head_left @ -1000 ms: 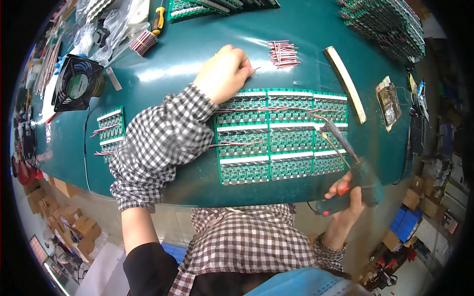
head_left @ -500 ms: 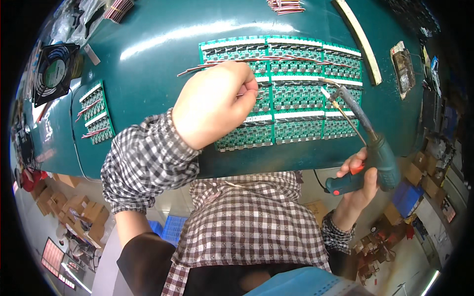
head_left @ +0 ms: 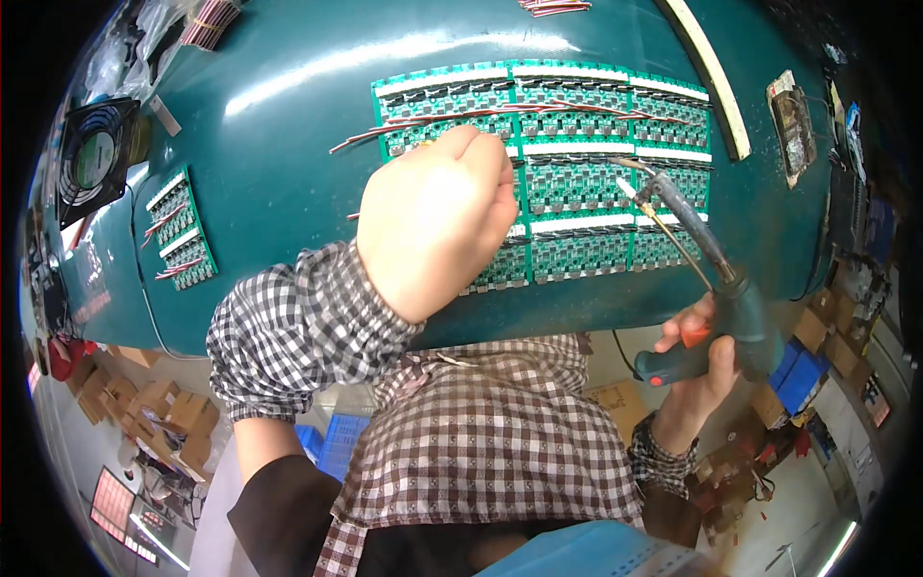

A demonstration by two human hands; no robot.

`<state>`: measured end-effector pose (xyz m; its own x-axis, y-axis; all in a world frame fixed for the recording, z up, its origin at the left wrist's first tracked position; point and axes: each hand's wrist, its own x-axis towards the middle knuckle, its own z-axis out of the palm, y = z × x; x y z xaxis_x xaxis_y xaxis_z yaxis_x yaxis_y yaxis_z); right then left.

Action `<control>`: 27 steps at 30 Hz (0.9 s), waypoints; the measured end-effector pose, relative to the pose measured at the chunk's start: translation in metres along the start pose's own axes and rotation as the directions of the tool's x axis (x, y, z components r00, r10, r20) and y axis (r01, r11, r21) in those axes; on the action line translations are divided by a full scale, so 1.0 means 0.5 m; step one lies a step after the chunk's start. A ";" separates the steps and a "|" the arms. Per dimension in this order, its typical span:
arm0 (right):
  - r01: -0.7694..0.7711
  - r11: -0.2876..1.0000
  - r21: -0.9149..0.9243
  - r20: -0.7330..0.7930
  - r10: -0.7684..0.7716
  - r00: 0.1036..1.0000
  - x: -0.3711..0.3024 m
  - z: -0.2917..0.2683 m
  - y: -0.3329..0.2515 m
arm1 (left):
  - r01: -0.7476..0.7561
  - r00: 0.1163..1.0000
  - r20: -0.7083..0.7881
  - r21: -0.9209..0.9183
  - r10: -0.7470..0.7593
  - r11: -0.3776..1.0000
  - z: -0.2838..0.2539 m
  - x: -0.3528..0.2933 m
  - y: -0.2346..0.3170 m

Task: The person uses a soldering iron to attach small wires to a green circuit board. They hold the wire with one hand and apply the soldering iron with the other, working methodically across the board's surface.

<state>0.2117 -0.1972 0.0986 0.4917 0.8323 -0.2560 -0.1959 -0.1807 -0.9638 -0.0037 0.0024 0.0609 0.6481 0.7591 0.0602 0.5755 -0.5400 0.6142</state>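
Observation:
My left hand (head_left: 437, 221) is closed in a pinch over the left part of a panel of green circuit boards (head_left: 577, 188). What its fingertips hold is hidden. A short red wire end (head_left: 353, 216) pokes out beside it. My right hand (head_left: 707, 351) grips a dark green soldering gun (head_left: 750, 322) with a red trigger, index finger at the trigger. The gun's bent tip (head_left: 625, 162) and thin brass feed tube (head_left: 673, 236) reach over the boards' middle row. Red and white wires (head_left: 548, 111) lie across the upper row; black leads line the white strips.
To the left are a smaller board panel (head_left: 183, 231) with wires and a black fan (head_left: 96, 159). Wire bundles (head_left: 212, 21) (head_left: 555, 7) lie at the far edge. A pale curved strip (head_left: 710, 72) and a worn block (head_left: 792, 130) are on the right of the green table (head_left: 288, 183).
My left hand has moved slightly right and turned, hiding its fingertips. The board panel shifted a little in view. The soldering gun stays nearly in place.

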 end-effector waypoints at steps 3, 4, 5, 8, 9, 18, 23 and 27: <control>-0.016 1.000 -0.001 -0.038 0.016 0.999 0.000 0.001 0.001 | -0.003 1.000 -0.008 -0.077 0.002 0.997 -0.003 -0.004 0.014; -0.017 1.000 -0.005 -0.029 0.017 0.999 0.001 0.001 0.000 | 0.001 1.000 0.002 -0.104 -0.001 0.995 -0.003 -0.003 0.017; -0.016 1.000 -0.005 -0.016 0.016 1.000 0.002 0.000 0.000 | 0.005 1.000 0.010 -0.125 -0.004 0.992 -0.003 -0.002 0.021; -0.017 1.000 -0.015 -0.001 0.016 1.000 0.005 0.000 0.001 | -0.002 0.999 -0.042 -0.087 -0.001 0.996 0.030 -0.001 0.003; -0.017 1.000 -0.021 -0.001 0.017 1.000 0.005 0.000 0.001 | 0.009 0.999 -0.041 -0.086 -0.012 0.996 0.038 -0.001 -0.002; -0.038 0.994 -0.105 -0.014 0.037 0.999 0.000 0.005 -0.002 | 0.045 0.998 -0.035 -0.184 -0.052 0.982 0.043 0.003 -0.008; -0.073 0.994 -0.079 -0.062 0.068 0.996 -0.003 0.027 -0.010 | 0.047 0.997 -0.046 -0.205 -0.057 0.978 0.049 0.001 -0.010; -0.111 0.987 -0.116 -0.093 0.101 0.991 -0.008 0.036 -0.018 | 0.054 0.998 -0.028 -0.236 -0.062 0.970 0.046 0.005 -0.015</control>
<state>0.1959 -0.1896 0.1096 0.5461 0.7575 -0.3578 -0.1499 -0.3318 -0.9314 0.0052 0.0000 0.0385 0.5967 0.8012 0.0443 0.4754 -0.3975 0.7849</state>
